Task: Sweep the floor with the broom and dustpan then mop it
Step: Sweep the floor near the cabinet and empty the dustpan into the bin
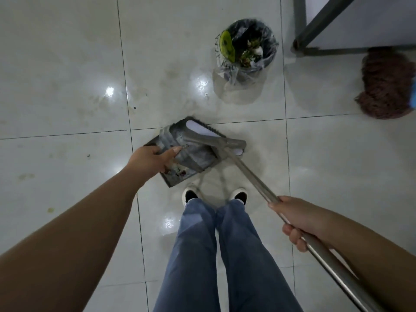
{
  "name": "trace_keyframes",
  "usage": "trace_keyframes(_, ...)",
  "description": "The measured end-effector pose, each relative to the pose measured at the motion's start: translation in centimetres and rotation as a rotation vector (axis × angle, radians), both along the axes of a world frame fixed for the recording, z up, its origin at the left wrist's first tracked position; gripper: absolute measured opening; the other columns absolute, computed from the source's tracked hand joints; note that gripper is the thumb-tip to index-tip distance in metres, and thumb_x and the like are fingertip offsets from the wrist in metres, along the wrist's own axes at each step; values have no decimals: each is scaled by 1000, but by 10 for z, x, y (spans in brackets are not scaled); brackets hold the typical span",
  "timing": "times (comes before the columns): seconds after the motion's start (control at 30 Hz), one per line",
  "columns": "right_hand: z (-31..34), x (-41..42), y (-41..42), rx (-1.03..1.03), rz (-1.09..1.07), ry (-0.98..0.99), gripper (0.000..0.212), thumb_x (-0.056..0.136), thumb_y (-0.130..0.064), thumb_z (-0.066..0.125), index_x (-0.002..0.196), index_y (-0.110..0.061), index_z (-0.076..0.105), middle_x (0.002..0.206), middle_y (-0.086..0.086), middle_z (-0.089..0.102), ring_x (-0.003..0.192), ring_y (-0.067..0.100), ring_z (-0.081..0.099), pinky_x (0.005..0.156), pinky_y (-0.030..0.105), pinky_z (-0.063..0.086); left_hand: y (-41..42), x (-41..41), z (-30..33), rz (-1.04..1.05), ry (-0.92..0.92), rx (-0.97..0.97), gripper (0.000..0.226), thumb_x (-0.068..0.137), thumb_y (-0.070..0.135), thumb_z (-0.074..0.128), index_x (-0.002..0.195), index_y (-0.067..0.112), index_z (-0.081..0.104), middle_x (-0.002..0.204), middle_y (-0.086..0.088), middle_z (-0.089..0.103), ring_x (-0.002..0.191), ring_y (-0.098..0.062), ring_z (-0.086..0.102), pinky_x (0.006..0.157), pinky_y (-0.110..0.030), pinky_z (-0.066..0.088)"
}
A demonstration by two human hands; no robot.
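A grey dustpan (191,158) sits low over the white tiled floor (67,86) in front of my feet, with small bits of debris in its near corner. My left hand (150,159) grips the dustpan's near left edge, thumb on top. The grey broom head (216,140) lies across the dustpan's far side. Its metal handle (254,176) runs down to the right, where my right hand (297,219) holds it in a closed fist. A reddish-brown mop head (385,86) rests on the floor at the right edge.
A small bin (247,48) lined with a clear plastic bag and holding rubbish stands beyond the dustpan. A grey metal frame leg (301,41) of some furniture is at the top right. Faint stains mark the tiles on the left. My shoes (191,194) stand just behind the dustpan.
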State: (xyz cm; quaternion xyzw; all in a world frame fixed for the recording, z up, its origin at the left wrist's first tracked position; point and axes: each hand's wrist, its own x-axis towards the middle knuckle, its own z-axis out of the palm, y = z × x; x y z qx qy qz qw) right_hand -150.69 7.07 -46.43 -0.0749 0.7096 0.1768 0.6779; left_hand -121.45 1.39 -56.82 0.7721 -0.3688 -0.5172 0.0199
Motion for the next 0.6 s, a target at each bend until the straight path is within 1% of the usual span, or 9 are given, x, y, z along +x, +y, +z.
trace_keyframes(0.1,-2,-3,-22,-39,-32,43,16,98,-35,40,87,-26,49,32,-3,37,25,5,27,31,10,28,5,18,0,73,-18,-9,48,73,58,66,61,11,62,60,-4,63,64,-20,60,68,-32,49)
trace_keyframes(0.17,-10,-1,-38,-68,-66,82,21,97,-34,42,82,-22,47,31,-3,33,22,5,24,30,8,26,8,28,-4,157,-9,0,48,73,56,67,67,8,64,70,-11,66,73,-26,64,76,-36,52)
trace_keyframes(0.27,-30,10,-62,-94,-72,106,29,98,-36,42,76,-16,40,30,-3,29,19,3,22,29,5,24,11,35,-11,195,-45,37,50,73,58,66,68,9,62,71,-10,64,72,-24,60,68,-32,48)
trace_keyframes(0.33,-47,22,-81,-92,-70,98,36,98,-37,40,71,-15,34,28,-4,29,17,3,22,27,5,23,11,38,-15,270,-19,48,47,73,56,68,65,11,61,70,-7,63,71,-24,61,69,-33,51)
trace_keyframes(0.4,-63,37,-99,-63,-78,71,42,98,-36,38,63,-14,30,26,-3,28,15,4,22,26,4,21,7,42,-18,309,-3,45,44,71,56,69,64,13,61,63,-3,61,62,-19,60,56,-26,52)
trace_keyframes(0.47,-75,56,-108,-26,-55,47,43,98,-33,37,60,-16,30,25,-2,27,15,5,23,25,4,21,5,46,-18,326,5,43,44,71,56,70,60,14,59,52,2,57,46,-10,55,38,-15,42)
trace_keyframes(0.5,-80,65,-107,-8,-23,41,42,98,-32,37,60,-16,31,26,-2,28,15,6,23,25,5,22,5,46,-19,337,13,43,44,70,56,70,59,15,58,49,4,55,42,-8,53,35,-13,40)
trace_keyframes(0.53,-83,74,-102,18,12,27,41,98,-31,38,60,-15,32,27,-1,29,15,6,25,26,5,24,6,47,-20,343,24,42,44,71,55,71,59,15,58,50,3,56,44,-8,55,38,-14,43)
trace_keyframes(0.6,-85,87,-85,78,45,-4,41,98,-30,39,61,-14,34,28,0,30,15,8,28,28,7,28,11,47,-23,367,70,37,41,71,52,72,64,13,62,64,-3,62,64,-19,64,62,-28,58)
